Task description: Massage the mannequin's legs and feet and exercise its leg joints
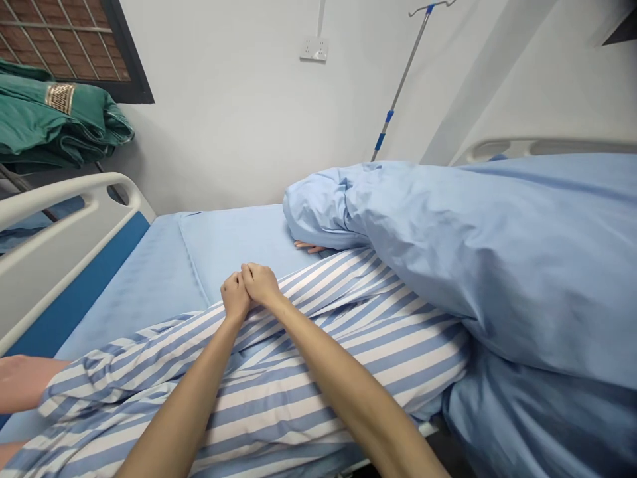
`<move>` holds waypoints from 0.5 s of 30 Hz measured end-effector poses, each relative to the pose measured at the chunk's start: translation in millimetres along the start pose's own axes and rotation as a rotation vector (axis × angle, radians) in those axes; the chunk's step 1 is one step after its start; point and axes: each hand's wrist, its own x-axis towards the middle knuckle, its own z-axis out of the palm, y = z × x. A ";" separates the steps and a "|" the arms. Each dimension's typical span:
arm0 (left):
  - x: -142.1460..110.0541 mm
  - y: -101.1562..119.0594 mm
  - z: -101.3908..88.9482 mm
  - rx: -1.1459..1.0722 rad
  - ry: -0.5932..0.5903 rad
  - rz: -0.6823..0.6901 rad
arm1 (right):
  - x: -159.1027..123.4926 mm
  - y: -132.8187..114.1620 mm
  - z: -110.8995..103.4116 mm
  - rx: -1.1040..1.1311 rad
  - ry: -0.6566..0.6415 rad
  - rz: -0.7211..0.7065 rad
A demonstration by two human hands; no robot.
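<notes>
My left hand (pixel 235 297) and my right hand (pixel 261 283) are side by side, both closed on the far edge of a blue-and-white striped garment (pixel 318 372). The garment covers a figure lying on the bed. A bare foot (pixel 24 382) of the figure shows at the left edge. A hand of the figure (pixel 309 247) peeks out from under a light blue quilt (pixel 478 252), which is bunched over the right side of the bed.
The light blue bed sheet (pixel 199 259) lies beyond my hands. A white and blue bed end board (pixel 64 245) stands at the left. Folded green cloth (pixel 54 119) sits at the upper left. An IV pole (pixel 398 93) leans by the white wall, near a socket (pixel 314 48).
</notes>
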 end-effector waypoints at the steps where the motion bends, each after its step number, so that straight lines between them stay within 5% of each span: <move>1: -0.5 0.8 0.3 0.003 -0.012 0.013 | 1.0 -0.3 -7.4 -0.095 -0.036 -0.073; 4: -2.2 3.2 2.1 0.051 0.009 0.048 | 2.4 7.4 -23.9 -0.220 -0.084 -0.164; 7: -3.4 5.0 4.0 0.103 0.040 0.068 | 0.2 23.8 -27.3 -0.204 -0.003 -0.081; 15: 0.5 22.6 8.8 0.134 -0.106 0.112 | 2.2 41.2 -27.4 0.188 0.111 -0.024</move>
